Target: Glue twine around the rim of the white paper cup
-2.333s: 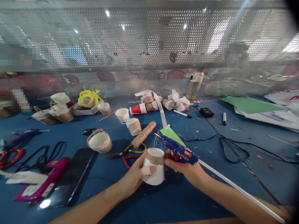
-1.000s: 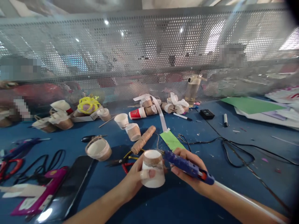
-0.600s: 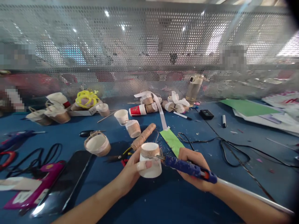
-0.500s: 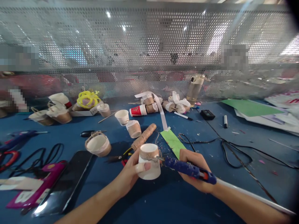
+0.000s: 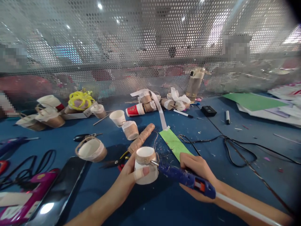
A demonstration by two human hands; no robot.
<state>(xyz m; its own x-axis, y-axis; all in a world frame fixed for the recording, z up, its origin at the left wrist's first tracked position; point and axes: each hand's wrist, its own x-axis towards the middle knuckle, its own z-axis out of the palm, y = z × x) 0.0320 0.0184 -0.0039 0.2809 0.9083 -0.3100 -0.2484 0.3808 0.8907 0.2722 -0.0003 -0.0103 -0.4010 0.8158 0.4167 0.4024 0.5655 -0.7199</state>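
Note:
My left hand is closed around a white paper cup, its rim wound with brown twine. A bandage wraps my left thumb. In my right hand is a blue hot glue gun, a white glue stick jutting from its back. The gun's metal nozzle meets the lower edge of the twine band on the cup's right side. Behind the cup lies a twine roll, with pliers partly hidden by my left hand. A green paper strip extends under my right hand.
To the left are a twine-handled cup, a phone, a purple tool and scattered cords. Along the back stand several cups, a red cup and a bottle before a perforated metal screen. A black cable crosses the right.
The view has shifted slightly, so most objects at left and centre sit further left. The nozzle has slid a little along the twine band, from the cup's right edge toward its front.

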